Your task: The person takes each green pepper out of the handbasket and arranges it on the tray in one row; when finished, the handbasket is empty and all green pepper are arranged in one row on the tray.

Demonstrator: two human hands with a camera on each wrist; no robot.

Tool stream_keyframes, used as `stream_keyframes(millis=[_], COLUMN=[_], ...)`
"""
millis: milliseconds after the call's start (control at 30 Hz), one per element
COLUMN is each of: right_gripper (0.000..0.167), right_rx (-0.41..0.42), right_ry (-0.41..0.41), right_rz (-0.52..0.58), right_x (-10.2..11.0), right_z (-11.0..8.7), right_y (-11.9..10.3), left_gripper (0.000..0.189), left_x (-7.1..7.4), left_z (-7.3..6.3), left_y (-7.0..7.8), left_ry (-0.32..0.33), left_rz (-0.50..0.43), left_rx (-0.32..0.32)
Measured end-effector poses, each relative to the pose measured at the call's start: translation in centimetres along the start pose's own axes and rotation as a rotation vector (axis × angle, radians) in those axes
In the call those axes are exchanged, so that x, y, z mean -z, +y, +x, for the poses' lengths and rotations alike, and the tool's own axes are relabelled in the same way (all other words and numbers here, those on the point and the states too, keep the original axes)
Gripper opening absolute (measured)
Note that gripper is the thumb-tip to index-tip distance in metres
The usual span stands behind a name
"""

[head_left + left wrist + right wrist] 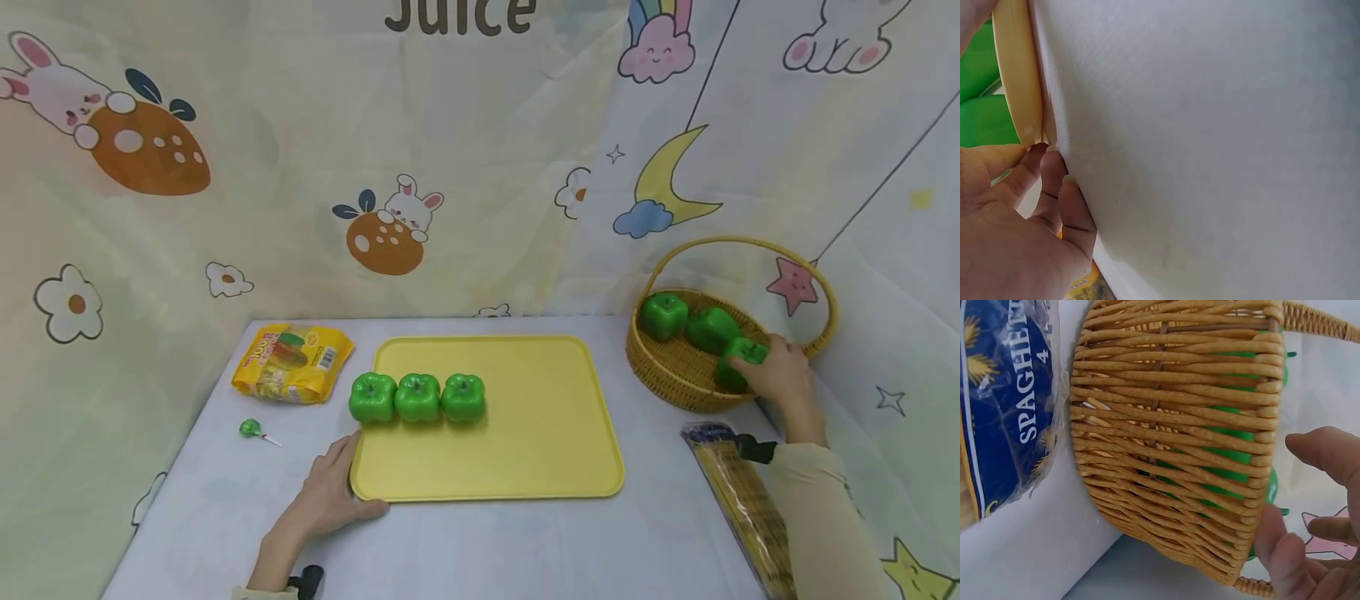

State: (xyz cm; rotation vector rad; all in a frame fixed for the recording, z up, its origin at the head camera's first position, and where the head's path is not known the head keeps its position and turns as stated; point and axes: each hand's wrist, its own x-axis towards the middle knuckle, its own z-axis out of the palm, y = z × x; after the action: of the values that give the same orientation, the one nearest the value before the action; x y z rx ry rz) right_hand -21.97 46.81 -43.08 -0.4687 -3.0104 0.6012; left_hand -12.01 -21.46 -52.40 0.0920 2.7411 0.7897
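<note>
Right hand (786, 383) over the wicker basket (667, 377), a green bell pepper (750, 351) under its fingers.
That grip's thumb and fingers stand parted about the pepper at the basket's right end; whether they hold it, I can't tell. Leftward lies the yellow tray (540, 417), the left hand (328, 493) touching its near-left corner, fingers loosely extended.

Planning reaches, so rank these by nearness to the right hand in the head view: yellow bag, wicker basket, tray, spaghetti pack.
1. Wicker basket: right hand over its rim.
2. Spaghetti pack: by the right sleeve.
3. Tray: centre.
4. Yellow bag: far left.
</note>
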Motion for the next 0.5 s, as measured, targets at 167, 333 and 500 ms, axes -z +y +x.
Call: stream_keyframes(millis=[167,333,500], right_gripper=[0.095,0.094,0.096], right_rx=[0.012,0.015,0.02], right_ry=[0.0,-0.004,-0.014], right_rz=[-0.034,-0.062,-0.066], right_x=[-0.4,-0.8,-0.9], right_z=[0.6,1.0,1.2], right_y=[0.3,0.5,0.5], left_gripper=[0.13,0.13,0.13], left_x=[0.0,0.0,0.1], left_z=[0.0,0.1,0.0], left_y=[0.0,0.0,0.0], left_ry=[0.001,0.009,0.009], left_rz=[0.002,0.008,0.007], left_rx=[0.0,-0.005,-0.001])
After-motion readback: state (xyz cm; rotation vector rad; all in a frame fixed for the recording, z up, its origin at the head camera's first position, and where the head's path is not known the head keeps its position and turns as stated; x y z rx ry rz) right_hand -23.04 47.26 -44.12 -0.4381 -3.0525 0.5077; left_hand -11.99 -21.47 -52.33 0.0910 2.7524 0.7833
